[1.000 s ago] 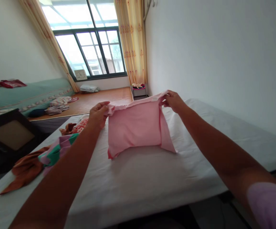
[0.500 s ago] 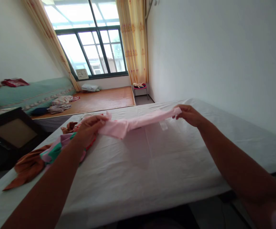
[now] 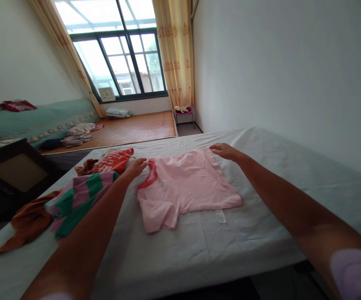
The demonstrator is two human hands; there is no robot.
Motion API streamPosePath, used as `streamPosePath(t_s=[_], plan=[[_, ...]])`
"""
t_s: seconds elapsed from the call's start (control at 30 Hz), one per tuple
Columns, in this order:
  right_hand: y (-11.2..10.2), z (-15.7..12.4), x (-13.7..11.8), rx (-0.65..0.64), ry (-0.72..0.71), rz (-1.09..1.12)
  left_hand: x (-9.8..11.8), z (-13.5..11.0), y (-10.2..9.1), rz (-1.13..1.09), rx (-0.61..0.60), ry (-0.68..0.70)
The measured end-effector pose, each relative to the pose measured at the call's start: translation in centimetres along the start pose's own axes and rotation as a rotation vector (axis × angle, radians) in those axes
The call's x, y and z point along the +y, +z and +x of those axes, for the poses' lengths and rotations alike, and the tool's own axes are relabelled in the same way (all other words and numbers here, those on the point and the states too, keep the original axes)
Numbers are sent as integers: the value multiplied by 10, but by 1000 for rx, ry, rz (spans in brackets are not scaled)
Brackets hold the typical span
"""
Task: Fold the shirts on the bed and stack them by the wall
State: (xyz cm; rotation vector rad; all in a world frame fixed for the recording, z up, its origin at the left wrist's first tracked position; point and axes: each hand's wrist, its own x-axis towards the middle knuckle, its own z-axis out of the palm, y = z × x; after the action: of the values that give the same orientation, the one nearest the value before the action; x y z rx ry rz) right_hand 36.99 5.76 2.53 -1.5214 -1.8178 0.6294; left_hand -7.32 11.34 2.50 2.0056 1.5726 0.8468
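Pink shirt (image 3: pixel 195 179) is apparently being laid flat on the white sheet (image 3: pixel 180 250). Any grip by the left hand (image 3: pixel 135 167) near the collar (image 3: pixel 153 173) or right hand (image 3: pixel 226 151) near the hem (image 3: pixel 225 180) cannot be told; smoothing seems called for next.

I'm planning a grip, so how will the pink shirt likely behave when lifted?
The pink shirt is probably floppy, as its cloth shows soft wrinkles. It looks light for its size, seeming thin where it lies nearly flat. Rolling seems unlikely, since it is spread across the white sheet.
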Motion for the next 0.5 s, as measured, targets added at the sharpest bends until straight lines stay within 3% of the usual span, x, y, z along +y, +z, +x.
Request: streamPosePath(t_s=[0.1, 0.27, 0.4, 0.5], plan=[[20, 31, 17, 119, 88, -233, -3, 30, 20, 121, 18, 5], [49, 59, 32, 135, 218, -427, 1, 58, 40, 161, -84, -11], [54, 67, 30, 61, 232, -390, 19, 51, 38, 42, -115, 40], [43, 62, 30, -10, 143, -275, 41, 21, 24, -130, -151, 286]])
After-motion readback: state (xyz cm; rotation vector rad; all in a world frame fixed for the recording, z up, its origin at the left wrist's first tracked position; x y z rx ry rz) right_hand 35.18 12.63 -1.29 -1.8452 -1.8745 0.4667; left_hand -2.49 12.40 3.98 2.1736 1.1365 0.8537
